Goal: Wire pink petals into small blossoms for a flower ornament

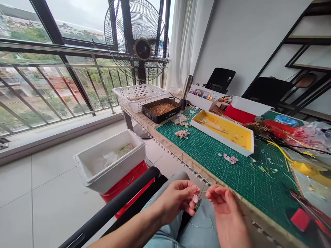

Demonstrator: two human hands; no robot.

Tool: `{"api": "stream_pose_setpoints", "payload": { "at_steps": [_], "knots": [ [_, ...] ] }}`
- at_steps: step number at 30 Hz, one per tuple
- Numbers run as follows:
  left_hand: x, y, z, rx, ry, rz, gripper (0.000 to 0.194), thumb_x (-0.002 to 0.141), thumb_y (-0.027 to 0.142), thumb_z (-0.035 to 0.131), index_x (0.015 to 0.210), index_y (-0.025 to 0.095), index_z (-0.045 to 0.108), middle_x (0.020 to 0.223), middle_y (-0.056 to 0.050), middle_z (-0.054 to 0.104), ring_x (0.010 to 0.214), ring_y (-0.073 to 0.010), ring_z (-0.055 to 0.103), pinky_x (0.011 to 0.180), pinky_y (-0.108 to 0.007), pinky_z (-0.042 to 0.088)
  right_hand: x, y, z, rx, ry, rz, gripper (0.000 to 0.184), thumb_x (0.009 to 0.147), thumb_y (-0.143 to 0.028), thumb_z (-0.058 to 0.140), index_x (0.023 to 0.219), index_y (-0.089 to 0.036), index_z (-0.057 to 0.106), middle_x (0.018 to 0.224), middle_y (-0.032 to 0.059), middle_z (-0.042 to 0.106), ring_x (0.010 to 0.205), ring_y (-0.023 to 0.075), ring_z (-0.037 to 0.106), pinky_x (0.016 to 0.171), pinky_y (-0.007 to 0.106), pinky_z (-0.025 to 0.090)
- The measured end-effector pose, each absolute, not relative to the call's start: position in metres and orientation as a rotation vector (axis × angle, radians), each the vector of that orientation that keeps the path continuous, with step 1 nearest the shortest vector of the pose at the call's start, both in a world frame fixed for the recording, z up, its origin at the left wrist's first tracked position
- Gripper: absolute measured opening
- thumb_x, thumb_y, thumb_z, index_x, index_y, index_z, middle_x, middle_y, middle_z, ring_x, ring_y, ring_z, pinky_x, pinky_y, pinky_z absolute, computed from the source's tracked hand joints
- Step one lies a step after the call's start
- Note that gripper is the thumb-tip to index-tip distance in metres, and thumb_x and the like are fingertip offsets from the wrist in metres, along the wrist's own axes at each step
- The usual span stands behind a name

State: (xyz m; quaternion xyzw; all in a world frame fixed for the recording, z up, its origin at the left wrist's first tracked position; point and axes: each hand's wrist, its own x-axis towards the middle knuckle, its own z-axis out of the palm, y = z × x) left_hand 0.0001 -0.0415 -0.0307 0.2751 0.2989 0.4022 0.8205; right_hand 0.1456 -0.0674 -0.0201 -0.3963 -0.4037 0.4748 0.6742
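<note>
Above my lap, my left hand (178, 197) pinches a small pale pink petal flower (195, 198) between thumb and fingers. My right hand (227, 212) is just to its right, with its fingertips closed on a thin thread or fine wire (205, 192) that runs across to the flower. A loose loop of thin strand (203, 226) hangs over my knee. On the green cutting mat (207, 164) beyond my hands lies a small group of loose pink petals (230, 158). Farther back is a bigger heap of pink petals (182, 133).
A white tray with a yellow bottom (224, 132) rests on the mat. Behind it stand a black box of brown bits (162, 109), a white basket (139, 96) and a flask (187, 86). Scissors (307, 206) and a red block (300, 219) lie right. A foam box (111, 158) stands left.
</note>
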Motion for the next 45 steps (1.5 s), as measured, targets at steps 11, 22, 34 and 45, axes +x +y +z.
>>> {"api": "stream_pose_setpoints", "payload": {
  "at_steps": [11,22,34,45],
  "knots": [
    [-0.004,-0.044,-0.029,0.581,0.602,0.868,0.038,0.071,0.043,0.079,0.079,0.011,0.061,0.061,0.002,0.056,0.044,-0.0039,0.048,0.042,-0.015,0.047,0.146,-0.086,-0.024,-1.181,-1.450,0.670,0.014,0.089,-0.030,0.059,0.096,-0.025,0.070,0.097,0.0033,0.069,0.089,0.0187,0.065,0.077,0.024,0.054],
    [-0.002,-0.050,-0.024,0.855,0.737,0.949,0.041,0.078,0.051,0.069,0.079,0.013,0.054,0.058,0.001,0.060,0.041,-0.0075,0.054,0.043,-0.019,0.047,0.142,-0.084,-0.020,-1.312,-1.650,0.301,0.012,0.092,-0.033,0.056,0.087,-0.026,0.064,0.080,-0.0016,0.069,0.073,0.0169,0.066,0.071,0.024,0.051],
    [-0.003,-0.049,-0.024,0.740,0.646,0.910,0.036,0.077,0.046,0.071,0.077,0.012,0.057,0.060,0.001,0.059,0.041,-0.0060,0.053,0.041,-0.016,0.047,0.144,-0.084,-0.021,-1.189,-1.730,0.497,0.009,0.091,-0.026,0.056,0.091,-0.026,0.065,0.083,-0.0023,0.070,0.076,0.0138,0.067,0.069,0.018,0.052],
    [-0.001,-0.054,-0.022,0.827,0.688,0.890,0.039,0.078,0.049,0.068,0.079,0.013,0.053,0.059,0.001,0.061,0.041,-0.0071,0.055,0.042,-0.017,0.046,0.147,-0.086,-0.022,-1.260,-1.676,0.370,0.007,0.090,-0.029,0.059,0.090,-0.026,0.065,0.078,-0.0023,0.070,0.067,0.0148,0.066,0.067,0.021,0.053]
  ]
}}
